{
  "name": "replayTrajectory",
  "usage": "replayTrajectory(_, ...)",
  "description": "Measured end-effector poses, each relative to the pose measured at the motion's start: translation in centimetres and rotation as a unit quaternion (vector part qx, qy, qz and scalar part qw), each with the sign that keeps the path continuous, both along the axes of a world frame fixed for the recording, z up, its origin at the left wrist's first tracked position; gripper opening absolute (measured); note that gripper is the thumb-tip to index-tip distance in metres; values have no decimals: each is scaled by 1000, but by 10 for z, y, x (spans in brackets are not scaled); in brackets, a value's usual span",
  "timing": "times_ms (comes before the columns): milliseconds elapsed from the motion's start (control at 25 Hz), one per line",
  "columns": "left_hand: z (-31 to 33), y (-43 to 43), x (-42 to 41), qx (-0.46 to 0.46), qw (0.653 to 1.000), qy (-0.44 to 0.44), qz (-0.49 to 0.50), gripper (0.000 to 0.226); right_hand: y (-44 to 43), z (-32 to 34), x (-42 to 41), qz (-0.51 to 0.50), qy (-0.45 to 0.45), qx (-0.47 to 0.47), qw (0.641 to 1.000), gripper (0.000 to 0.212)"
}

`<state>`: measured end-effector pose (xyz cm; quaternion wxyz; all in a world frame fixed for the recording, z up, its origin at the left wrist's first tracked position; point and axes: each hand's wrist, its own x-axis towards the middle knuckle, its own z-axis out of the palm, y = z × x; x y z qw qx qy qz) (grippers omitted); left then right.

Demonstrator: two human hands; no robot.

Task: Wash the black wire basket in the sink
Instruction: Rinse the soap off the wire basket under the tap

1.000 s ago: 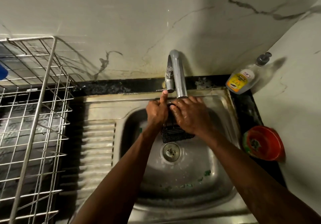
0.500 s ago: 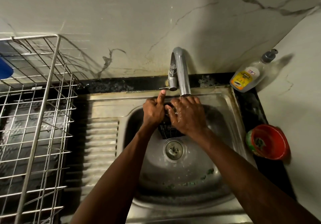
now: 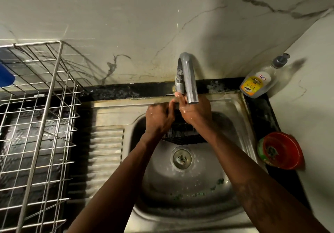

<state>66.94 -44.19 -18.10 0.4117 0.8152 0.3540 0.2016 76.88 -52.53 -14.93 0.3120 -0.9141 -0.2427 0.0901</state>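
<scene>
Centre frame, the black wire basket (image 3: 182,136) hangs over the back of the steel sink (image 3: 189,180), just under the tap (image 3: 188,77) spout. The left hand (image 3: 159,117) curls round its upper left edge. The wet right hand (image 3: 197,112) grips its upper right. A soap bottle (image 3: 256,82) stands at upper right.

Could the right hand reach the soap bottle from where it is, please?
Probably yes: nothing stands between the right hand and the soap bottle, though that hand grips the black wire basket.
</scene>
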Motion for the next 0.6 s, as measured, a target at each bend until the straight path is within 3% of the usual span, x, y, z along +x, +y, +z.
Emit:
replayTrajectory(80, 17, -16, 7, 41, 999, 8, 5, 61, 8, -11, -10, -35, 16, 81, 996, 35)
replayTrajectory(200, 14, -16, 9, -51, 994, 5, 97, 61, 14, -27, -9, -52, 157, 169, 972, 51)
replayTrajectory(240, 4, -8, 6, -98, 987, 5, 128, 58, 8, -31, -10, -35, 164, 189, 968, 50)
replayTrajectory(360, -1, 1, -12, -207, 956, 16, 206, 44, -20, -54, -22, 119, 32, 121, 985, 54)
replayTrajectory(440, 4, -3, -15, -229, 947, 19, 224, 40, -31, -68, -11, 59, 55, 102, 992, 61)
replayTrajectory(520, 3, -4, -10, -229, 944, 12, 235, 45, -24, -72, 8, -5, 88, 13, 996, 61)
replayTrajectory(600, 6, 2, -3, -225, 945, 12, 236, 48, -4, -58, 8, 11, 81, -73, 994, 60)
